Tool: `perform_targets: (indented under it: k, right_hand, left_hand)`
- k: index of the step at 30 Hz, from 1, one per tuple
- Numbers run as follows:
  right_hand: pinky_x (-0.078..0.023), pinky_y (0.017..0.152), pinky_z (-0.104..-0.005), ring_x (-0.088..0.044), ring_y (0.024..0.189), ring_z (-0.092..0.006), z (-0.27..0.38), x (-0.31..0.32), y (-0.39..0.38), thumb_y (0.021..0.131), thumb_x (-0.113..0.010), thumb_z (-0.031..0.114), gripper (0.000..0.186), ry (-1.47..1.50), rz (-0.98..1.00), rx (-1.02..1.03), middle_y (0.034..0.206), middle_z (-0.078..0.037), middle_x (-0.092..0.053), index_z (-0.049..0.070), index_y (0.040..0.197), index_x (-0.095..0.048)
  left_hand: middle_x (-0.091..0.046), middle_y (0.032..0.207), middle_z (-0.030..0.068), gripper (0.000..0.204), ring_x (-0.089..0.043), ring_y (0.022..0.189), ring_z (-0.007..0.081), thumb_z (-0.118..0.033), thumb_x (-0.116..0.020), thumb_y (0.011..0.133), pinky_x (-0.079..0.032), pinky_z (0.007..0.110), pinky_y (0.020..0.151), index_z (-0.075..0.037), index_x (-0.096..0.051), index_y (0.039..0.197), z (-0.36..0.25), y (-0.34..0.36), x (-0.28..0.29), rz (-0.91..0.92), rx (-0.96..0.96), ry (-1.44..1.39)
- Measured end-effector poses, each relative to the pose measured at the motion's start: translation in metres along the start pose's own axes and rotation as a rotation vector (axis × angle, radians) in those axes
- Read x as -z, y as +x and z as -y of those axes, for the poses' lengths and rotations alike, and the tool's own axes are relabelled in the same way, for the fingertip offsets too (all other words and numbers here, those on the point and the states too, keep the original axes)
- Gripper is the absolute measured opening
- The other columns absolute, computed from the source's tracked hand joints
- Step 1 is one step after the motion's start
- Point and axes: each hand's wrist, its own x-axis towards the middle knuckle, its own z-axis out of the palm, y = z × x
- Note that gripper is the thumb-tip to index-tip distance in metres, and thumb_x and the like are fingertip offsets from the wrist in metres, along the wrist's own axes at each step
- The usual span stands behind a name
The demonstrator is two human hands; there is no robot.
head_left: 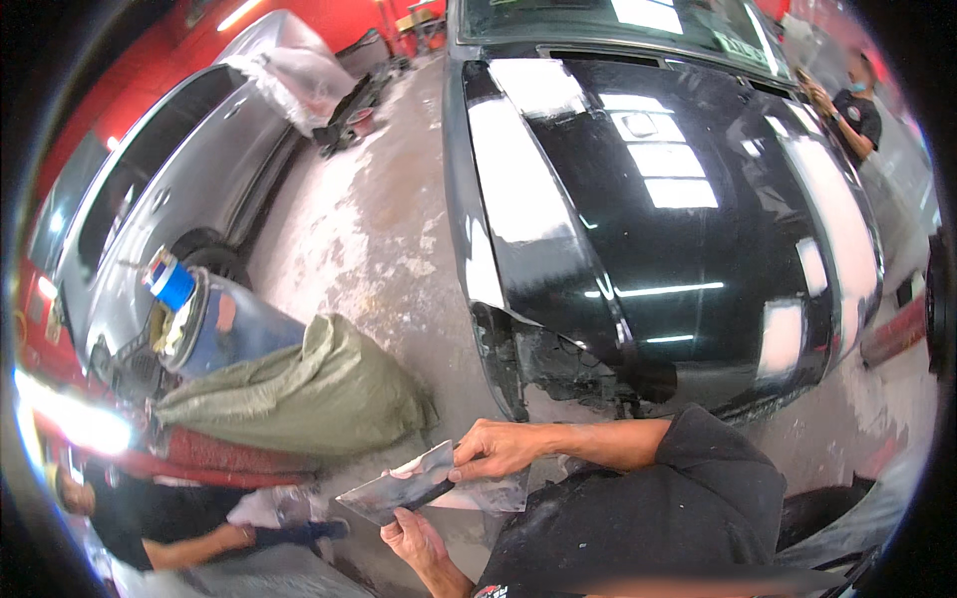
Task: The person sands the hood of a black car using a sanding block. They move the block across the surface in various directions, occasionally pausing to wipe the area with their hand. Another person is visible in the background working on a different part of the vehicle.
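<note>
In front of my body, both hands meet at a thin, flat grey spreader (397, 488) with pale smears and a dark strip along one edge. My right hand (495, 448) reaches in from the right and is closed on its upper corner, thumb on top. My left hand (417, 539), lower down, pinches the edge by the dark strip. A second pale, flat plate (505, 494) shows behind the spreader, below my right hand; which hand bears it is hidden. Beyond my hands stands a black car hood (688, 249) with white patches along the fender and front edge.
A blue drum (244, 324) and a draped olive-green sheet (309, 394) stand left of my hands. A grey car (179, 169), partly under plastic, is farther left. One person (120, 513) is at lower left, another (859, 115) beyond the hood at right. The concrete floor (369, 219) is dusty.
</note>
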Motion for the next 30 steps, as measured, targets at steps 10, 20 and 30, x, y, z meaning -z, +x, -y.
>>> perform_targets:
  k: [10,20,30]
  right_hand:
    - [-0.048,0.064,-0.0317,-0.054,0.066,-0.0116,-0.025,-0.027,0.146,0.094,-0.066,0.021,0.023,-0.216,-0.531,-0.046,0.08,-0.012,-0.069,0.005,0.109,-0.073]
    - [-0.052,0.07,-0.0321,-0.064,0.072,-0.0187,-0.018,0.054,0.177,0.084,-0.057,0.007,0.039,-0.549,-1.099,-0.365,0.093,-0.018,-0.068,0.005,0.122,-0.066]
    - [-0.051,0.086,-0.0343,-0.065,0.094,-0.02,-0.013,0.124,0.217,0.083,-0.074,0.016,0.043,-0.239,-0.8,-0.331,0.11,-0.014,-0.071,0.003,0.123,-0.065]
  left_hand:
    - [-0.058,0.135,0.0151,0.044,-0.057,0.119,0.0281,-0.019,-0.063,0.098,-0.042,0.045,0.105,-0.003,-0.051,0.137,-0.049,0.231,0.074,0.349,0.113,-0.184]
    - [-0.061,0.128,0.0098,0.038,-0.059,0.116,0.0238,-0.023,-0.057,0.101,-0.048,0.043,0.101,-0.004,-0.053,0.134,-0.003,0.364,0.001,0.428,0.589,-0.406]
    - [-0.069,0.112,0.0109,0.023,-0.063,0.1,0.0158,-0.014,-0.065,0.097,-0.048,0.032,0.093,0.002,-0.066,0.115,0.001,0.43,-0.151,0.758,0.152,-0.074]
